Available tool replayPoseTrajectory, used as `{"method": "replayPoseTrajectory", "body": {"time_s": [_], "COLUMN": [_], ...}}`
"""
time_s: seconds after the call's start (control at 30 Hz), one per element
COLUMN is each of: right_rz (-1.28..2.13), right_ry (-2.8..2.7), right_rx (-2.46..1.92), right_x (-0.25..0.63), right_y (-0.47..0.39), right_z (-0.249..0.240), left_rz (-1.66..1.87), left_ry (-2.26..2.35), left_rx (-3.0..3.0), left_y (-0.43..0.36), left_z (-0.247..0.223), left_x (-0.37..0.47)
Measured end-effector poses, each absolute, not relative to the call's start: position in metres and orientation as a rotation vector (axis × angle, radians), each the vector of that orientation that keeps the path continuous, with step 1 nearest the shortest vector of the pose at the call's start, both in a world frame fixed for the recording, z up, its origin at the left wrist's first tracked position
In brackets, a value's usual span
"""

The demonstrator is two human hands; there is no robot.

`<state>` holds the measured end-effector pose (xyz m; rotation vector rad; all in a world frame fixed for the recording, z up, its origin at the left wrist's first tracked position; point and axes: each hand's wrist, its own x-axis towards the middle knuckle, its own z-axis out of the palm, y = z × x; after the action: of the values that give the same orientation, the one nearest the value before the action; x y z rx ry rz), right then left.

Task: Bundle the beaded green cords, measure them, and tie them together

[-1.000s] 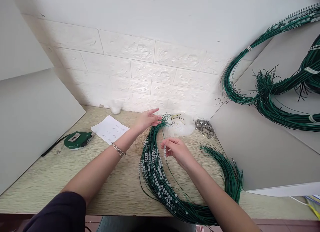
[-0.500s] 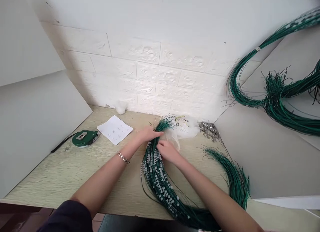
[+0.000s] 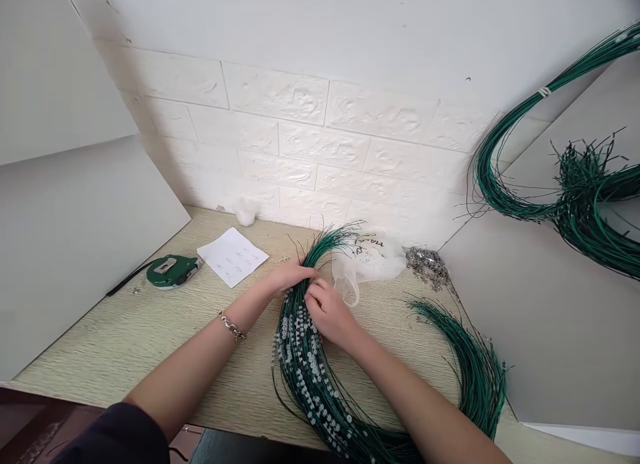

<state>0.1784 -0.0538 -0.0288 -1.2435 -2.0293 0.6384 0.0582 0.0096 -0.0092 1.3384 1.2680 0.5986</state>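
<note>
A thick bundle of green wires [image 3: 320, 377], many carrying small clear beads or rings, curves across the table toward me. My left hand [image 3: 290, 277] wraps round it near its loose upper ends, thumb across the front. Just below and to the right, my right hand [image 3: 327, 307] has its fingers curled in against the bundle's side. The fingertips are partly hidden, but they appear closed on the wires. Behind the hands lies a clear plastic bag [image 3: 370, 257] with writing on it and small pale pieces inside.
A green tape measure [image 3: 173, 272] and a sheet of paper [image 3: 233, 257] lie on the left. A white lump [image 3: 245, 212] sits by the wall. Small metallic bits [image 3: 427, 267] are heaped at the back right. More green wires hang in a tied coil [image 3: 505, 137] on the right.
The view has shifted slightly. My left hand stays round the wire bundle, while my right hand has turned, its fingers now curled closer to the left hand.
</note>
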Motion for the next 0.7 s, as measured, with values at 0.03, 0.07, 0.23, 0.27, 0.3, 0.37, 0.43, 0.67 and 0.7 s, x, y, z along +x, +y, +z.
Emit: {"method": "replayPoseTrajectory", "body": {"time_s": [0.03,0.07,0.23,0.27,0.3,0.37,0.43,0.67,0.7], "right_rz": [0.631,0.62,0.634,0.65,0.653,0.624,0.593,0.765,0.803], "right_ry": [-2.006,-1.98,-1.977,-2.02,-2.07,-2.183,-2.262,-2.112,-2.09], "right_rx": [-1.274,-1.34,-1.704,-1.744,-1.786,-1.893,-1.958,-1.934,-1.93], "right_x": [0.18,0.182,0.196,0.197,0.198,0.197,0.196,0.2,0.2], "right_y": [-0.052,-0.05,-0.044,-0.045,-0.047,-0.051,-0.055,-0.054,-0.054], "right_z": [-0.029,-0.029,-0.026,-0.025,-0.023,-0.019,-0.016,-0.016,-0.017], "left_rz": [0.604,0.608,0.662,0.691,0.719,0.76,0.763,0.764,0.766], "left_ry": [1.233,1.209,1.216,1.205,1.186,1.136,1.098,1.043,1.032], "left_rx": [1.225,1.127,0.946,0.921,0.894,0.854,0.847,0.844,0.843], "left_y": [0.01,0.009,0.005,0.003,0.001,-0.004,-0.007,-0.013,-0.014], "left_z": [-0.01,-0.011,-0.01,-0.01,-0.009,-0.01,-0.01,-0.004,-0.003], "left_x": [0.058,0.057,0.055,0.054,0.052,0.048,0.043,0.04,0.04]}}
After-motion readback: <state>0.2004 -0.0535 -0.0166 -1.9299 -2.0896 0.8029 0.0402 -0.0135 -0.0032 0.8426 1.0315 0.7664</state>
